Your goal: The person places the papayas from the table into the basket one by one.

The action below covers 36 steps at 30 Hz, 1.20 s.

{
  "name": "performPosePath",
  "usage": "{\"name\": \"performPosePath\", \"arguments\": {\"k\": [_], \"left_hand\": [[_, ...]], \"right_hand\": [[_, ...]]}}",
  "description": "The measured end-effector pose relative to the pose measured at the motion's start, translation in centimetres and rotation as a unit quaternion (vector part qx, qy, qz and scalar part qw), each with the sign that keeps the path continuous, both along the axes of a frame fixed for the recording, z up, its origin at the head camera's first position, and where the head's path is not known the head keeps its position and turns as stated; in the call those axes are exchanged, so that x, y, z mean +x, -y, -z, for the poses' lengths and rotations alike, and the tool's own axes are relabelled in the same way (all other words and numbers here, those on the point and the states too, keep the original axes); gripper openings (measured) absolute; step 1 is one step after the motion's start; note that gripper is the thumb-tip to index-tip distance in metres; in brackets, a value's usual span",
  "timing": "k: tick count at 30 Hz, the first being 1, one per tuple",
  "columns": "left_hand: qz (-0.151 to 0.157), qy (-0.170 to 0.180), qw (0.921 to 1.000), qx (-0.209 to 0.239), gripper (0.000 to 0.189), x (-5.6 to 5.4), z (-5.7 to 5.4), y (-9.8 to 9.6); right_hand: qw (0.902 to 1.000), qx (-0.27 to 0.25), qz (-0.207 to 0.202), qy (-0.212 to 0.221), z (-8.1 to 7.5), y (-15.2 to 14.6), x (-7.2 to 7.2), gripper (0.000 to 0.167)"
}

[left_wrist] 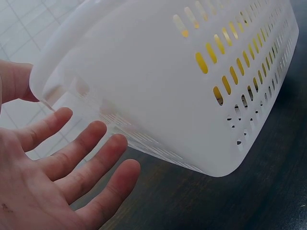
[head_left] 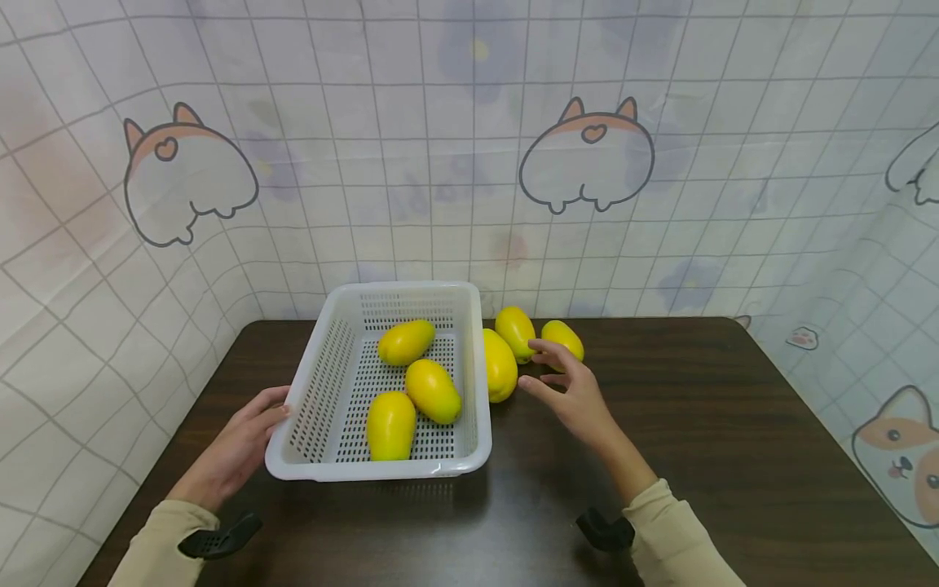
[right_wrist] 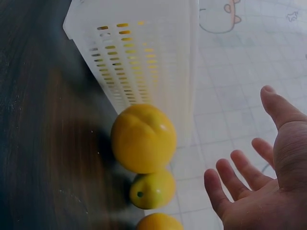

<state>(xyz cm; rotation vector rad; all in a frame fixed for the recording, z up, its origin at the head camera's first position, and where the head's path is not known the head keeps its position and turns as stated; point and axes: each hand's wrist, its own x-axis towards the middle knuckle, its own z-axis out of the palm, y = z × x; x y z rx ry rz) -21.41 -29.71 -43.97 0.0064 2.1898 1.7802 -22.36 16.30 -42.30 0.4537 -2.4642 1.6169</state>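
A white plastic basket (head_left: 480, 440) with slotted walls stands on the table, holding three yellow mangoes, one of them a mango (head_left: 391, 425) near the front wall. My left hand (head_left: 238, 444) is at the basket's left rim; in the left wrist view its thumb lies behind the rim and its fingers (left_wrist: 103, 191) extend loosely below. Right of the basket lie a large yellow mango (head_left: 500, 367), a second mango (head_left: 515, 333) and a third mango (head_left: 562, 338). Close by them is my right hand (head_left: 575, 399), thumb and fingers spread apart with nothing between them.
The dark wooden table (head_left: 704, 424) extends to the right and in front of the basket. A white gridded cloth (head_left: 411, 163) with dog drawings hangs behind it and along both sides.
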Motion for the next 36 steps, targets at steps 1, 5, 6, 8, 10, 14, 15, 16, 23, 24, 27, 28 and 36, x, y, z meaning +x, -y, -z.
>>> {"name": "performPosePath", "arguments": {"k": [1, 5, 6, 8, 10, 14, 15, 16, 23, 24, 27, 28, 36], "left_hand": [[0.001, 0.0, 1.0, 0.0, 0.055, 0.0, 0.0, 0.0], [0.003, -0.004, 1.0, 0.001, 0.055, 0.0, 0.0, 0.0], [0.002, -0.006, 1.0, 0.0, 0.055, 0.0, 0.0, 0.0], [0.002, -0.006, 1.0, -0.002, 0.055, 0.0, 0.0, 0.0], [0.001, -0.005, 1.0, -0.004, 0.055, 0.1, 0.0, 0.0], [-0.001, -0.003, 1.0, -0.007, 0.056, 0.1, -0.1, 0.0], [-0.002, -0.003, 1.0, -0.007, 0.056, 0.1, -0.1, -0.1], [-0.003, -0.004, 1.0, -0.008, 0.056, 0.1, -0.1, -0.1], [-0.004, -0.003, 1.0, -0.006, 0.056, 0.2, -0.1, -0.1], [-0.006, -0.002, 1.0, -0.007, 0.056, 0.2, -0.2, -0.2], [-0.004, -0.002, 1.0, -0.008, 0.057, 0.2, -0.3, -0.2], [-0.004, -0.002, 1.0, -0.008, 0.057, 0.2, -0.3, -0.2], [-0.003, 0.002, 1.0, 0.0, 0.055, 0.1, -0.2, -0.1]], "right_hand": [[1.0, -0.001, 0.0, 0.002, -0.1, 0.0, 0.0, 0.054], [0.9999, -0.007, 0.003, 0.01, -0.6, 0.0, 0.2, 0.054], [0.9999, -0.008, 0.002, 0.011, -1.0, 0.1, 0.3, 0.054], [0.9999, -0.01, 0.002, 0.013, -1.8, 0.3, 0.7, 0.053], [0.9999, -0.007, 0.004, 0.014, -2.5, 0.4, 1.1, 0.052], [0.9998, -0.008, 0.008, 0.016, -3.2, 0.4, 1.3, 0.05], [0.9998, -0.009, 0.008, 0.017, -3.3, 0.4, 1.3, 0.05], [0.9998, -0.01, 0.009, 0.017, -3.2, 0.3, 1.2, 0.049], [0.9996, -0.02, 0.014, 0.012, -1.8, -0.5, -0.1, 0.05], [0.9996, -0.019, 0.015, 0.01, -1.4, -0.7, -0.4, 0.05], [0.9997, -0.016, 0.02, 0.002, -0.1, -1.3, -1.3, 0.05], [0.9997, -0.014, 0.021, -0.001, -0.1, -1.3, -1.3, 0.05], [0.9997, -0.007, 0.022, -0.012, 0.1, -1.8, -1.8, 0.051]]}}
